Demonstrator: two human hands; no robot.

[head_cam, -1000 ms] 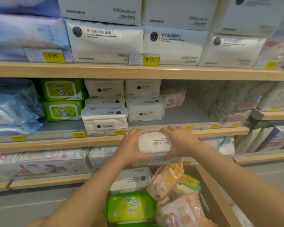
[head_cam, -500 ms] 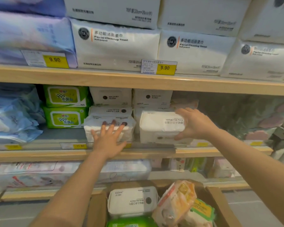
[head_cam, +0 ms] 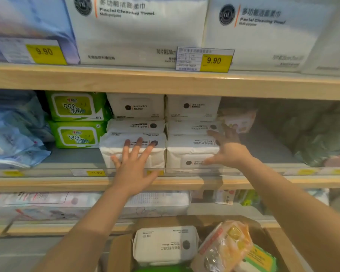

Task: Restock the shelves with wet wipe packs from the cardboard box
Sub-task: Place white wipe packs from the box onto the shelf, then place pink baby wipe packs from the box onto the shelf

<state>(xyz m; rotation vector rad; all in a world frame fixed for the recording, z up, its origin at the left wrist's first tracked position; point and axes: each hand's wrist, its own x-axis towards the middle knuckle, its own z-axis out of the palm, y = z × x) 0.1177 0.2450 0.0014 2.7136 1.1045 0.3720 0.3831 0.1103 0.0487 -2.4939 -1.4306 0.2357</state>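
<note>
White pack (head_cam: 192, 152) now shelved beside stack, right hand (head_cam: 227, 148) releasing, left hand (head_cam: 134, 163) spread, bare shelf (head_cam: 267, 146) rightward.

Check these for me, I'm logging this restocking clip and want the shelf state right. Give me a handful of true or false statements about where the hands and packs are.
1. The left hand lies with spread fingers on the front white wet wipe pack of the left stack. True.
2. The right hand carries a pack clear of the shelf. False: it rests against the side of the right white pack, which sits on the middle wooden shelf.
3. Two green wipe packs are stacked left of the white ones. True.
4. The brown cardboard box is empty. False: it holds a white pack, an orange pack and others.
5. The yellow price tag on the top shelf reads 11.90. False: it reads 9.90.
</note>
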